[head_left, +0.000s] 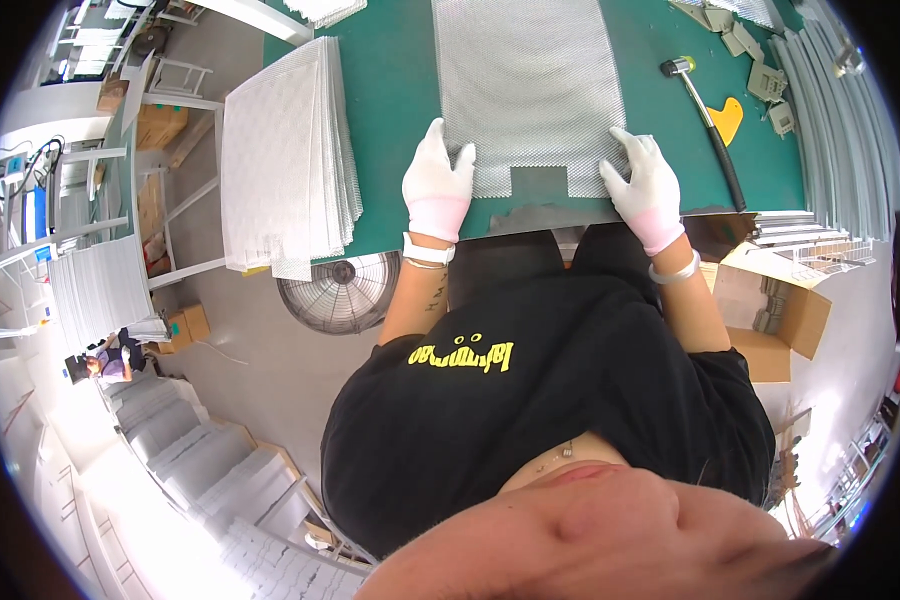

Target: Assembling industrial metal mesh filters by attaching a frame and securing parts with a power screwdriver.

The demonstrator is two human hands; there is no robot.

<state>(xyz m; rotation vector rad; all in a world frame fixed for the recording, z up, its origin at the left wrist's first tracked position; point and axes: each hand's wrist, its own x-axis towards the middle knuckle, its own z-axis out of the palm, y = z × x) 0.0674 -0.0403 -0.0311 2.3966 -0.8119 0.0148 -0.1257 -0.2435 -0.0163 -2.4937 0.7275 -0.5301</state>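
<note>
A silvery metal mesh sheet point(530, 85) lies flat on the green tabletop in front of me, with a rectangular notch cut into its near edge. My left hand point(438, 190), in a white glove with a pink cuff, rests by the sheet's near left corner, thumb and fingers apart. At the near right corner, my right hand point(646, 190) is gloved alike; its thumb and forefinger are spread against the sheet's edge. Neither hand visibly grips the sheet. The undersides of the fingers are hidden.
On the left of the table point(390, 80) lies a stack of white mesh sheets point(285, 160). To the right are a black-handled mallet point(715, 135), a yellow scraper point(727, 122), grey metal parts point(767, 82) and stacked long panels point(840, 130). Below stand a fan point(340, 292) and an open carton point(770, 310).
</note>
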